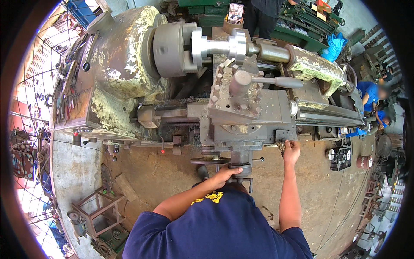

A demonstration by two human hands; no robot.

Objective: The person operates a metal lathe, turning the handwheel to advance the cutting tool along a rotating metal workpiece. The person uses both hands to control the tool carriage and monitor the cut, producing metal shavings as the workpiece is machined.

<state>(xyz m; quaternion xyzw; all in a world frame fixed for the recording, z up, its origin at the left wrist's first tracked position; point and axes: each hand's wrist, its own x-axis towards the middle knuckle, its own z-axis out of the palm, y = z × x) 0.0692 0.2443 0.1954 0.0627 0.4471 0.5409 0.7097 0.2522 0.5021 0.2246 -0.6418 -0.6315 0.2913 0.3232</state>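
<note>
Left hand (227, 174) rests on a lathe's (125, 43) near collar (241, 170), grip unclear; right hand (292, 152), curled, is at the carriage's (271, 105) near-right corner, hold unclear. Shiny workpiece (219, 47) sits far, right of the chuck (171, 49).

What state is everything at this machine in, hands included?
Left grip: thumb resting on the round metal collar; fingers partly hidden.
Right grip: fingers bent, at the small dark block.
Shiny workpiece: set between chuck and tailstock.
Chuck: spinning or still, can't tell.
Tool-post lever: pointing right.
Tailstock: paint chipped.
Phone: screen lit.
</note>
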